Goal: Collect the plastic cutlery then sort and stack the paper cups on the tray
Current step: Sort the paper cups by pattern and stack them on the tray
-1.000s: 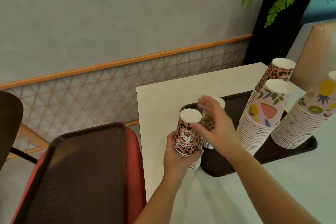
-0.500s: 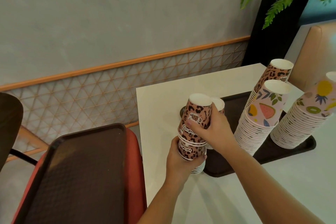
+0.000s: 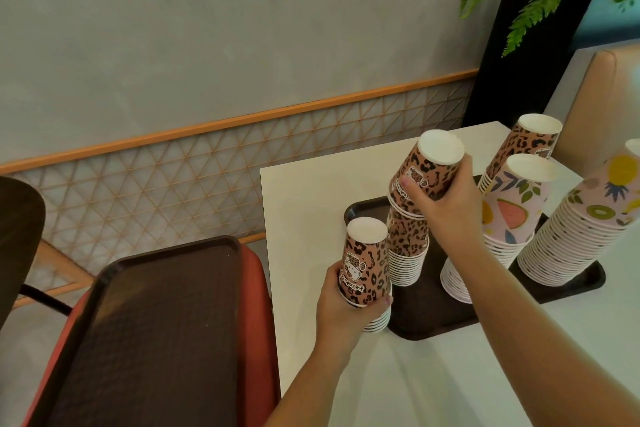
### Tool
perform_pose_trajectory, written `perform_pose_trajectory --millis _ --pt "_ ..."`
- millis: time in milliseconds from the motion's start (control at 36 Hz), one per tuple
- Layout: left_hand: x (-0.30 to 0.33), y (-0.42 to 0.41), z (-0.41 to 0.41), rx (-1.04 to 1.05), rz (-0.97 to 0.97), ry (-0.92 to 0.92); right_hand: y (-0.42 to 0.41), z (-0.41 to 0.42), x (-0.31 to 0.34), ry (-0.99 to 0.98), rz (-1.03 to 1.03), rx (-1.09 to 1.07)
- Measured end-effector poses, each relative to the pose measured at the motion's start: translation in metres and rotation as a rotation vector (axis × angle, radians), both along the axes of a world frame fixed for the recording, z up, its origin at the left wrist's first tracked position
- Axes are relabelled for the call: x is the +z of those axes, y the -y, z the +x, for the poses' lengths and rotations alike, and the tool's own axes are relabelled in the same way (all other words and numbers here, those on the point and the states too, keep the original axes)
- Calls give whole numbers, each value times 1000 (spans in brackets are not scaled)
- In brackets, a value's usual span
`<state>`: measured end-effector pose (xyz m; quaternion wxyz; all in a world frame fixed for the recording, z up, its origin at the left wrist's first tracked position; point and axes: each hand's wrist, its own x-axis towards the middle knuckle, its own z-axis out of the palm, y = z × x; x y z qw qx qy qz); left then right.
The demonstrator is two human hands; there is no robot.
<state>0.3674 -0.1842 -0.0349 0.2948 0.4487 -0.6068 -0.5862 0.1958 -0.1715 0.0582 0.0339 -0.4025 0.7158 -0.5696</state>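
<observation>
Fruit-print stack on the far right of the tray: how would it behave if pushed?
Likely tippy: the fruit-print stack is tall and already leans. Probably light, being nested paper cups, so it may slide on the tray before toppling. Its rims look loosely nested, so it could fan apart.

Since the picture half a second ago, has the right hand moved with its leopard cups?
Yes. The right hand has carried its leopard cups up and to the right, off the left hand's stack and over the short stack on the tray.
</observation>
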Motion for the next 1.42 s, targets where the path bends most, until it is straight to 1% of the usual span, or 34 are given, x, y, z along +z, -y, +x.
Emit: perform_pose_trajectory --millis 222,278,333,361,417,444,528,583,667,806,1083,1250,1333,1417 --pt "0 0 -1 19 8 -29 -4 3 -32 68 126 65" --pt "0 1 -1 25 7 -31 -6 7 -34 10 110 18" --pt "1 1 -1 25 11 -32 -11 14 -31 -118 43 -24" --pt "1 2 -1 28 14 -34 -14 18 -29 -165 -2 -5" --pt "3 2 -2 36 15 -46 -20 29 -29 -185 -43 115" --pt "4 2 -2 41 15 -56 -22 34 -30 -168 -28 200" --pt "8 2 -3 44 -7 -67 -25 49 -33 -95 115 398" --pt "8 3 -3 39 -35 -67 -23 54 -39 -65 195 428" --pt "9 2 -3 9 -63 -62 -23 57 -43 -40 236 406" --pt "10 1 -3 -43 -57 -49 -21 56 -39 -46 233 397" --pt "9 -1 -3 -28 -49 -25 -16 49 -17 -65 144 333" --pt "6 -3 -1 -26 -48 -14 -13 37 12 -28 -66 259" --pt "7 -3 -1 -24 -57 -9 -10 27 28 -55 -184 131" --pt "9 -2 -1 -23 -63 5 -5 12 34 -95 -220 22"
